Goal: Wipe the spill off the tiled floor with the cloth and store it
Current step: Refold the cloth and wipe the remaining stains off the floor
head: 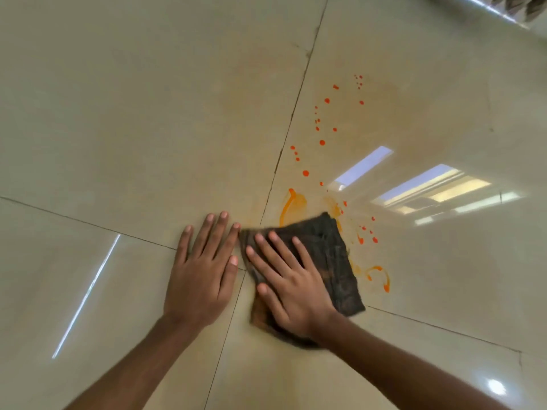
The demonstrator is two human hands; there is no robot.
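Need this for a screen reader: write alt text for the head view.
The right hand presses a dark cloth onto an orange spill on the tiled floor; the left hand rests flat beside it. Orange droplets lie beyond.

Dark folded cloth [325, 255] flat beside orange spill [293, 202]

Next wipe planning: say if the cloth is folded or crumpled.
Folded flat: dark brown cloth shows layered edges beneath the right hand.

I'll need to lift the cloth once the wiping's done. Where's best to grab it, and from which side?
Probably the far right corner of the cloth, pinched from above on the right. It lies flat, and the right hand presses flat on its left part, leaving that corner bare.
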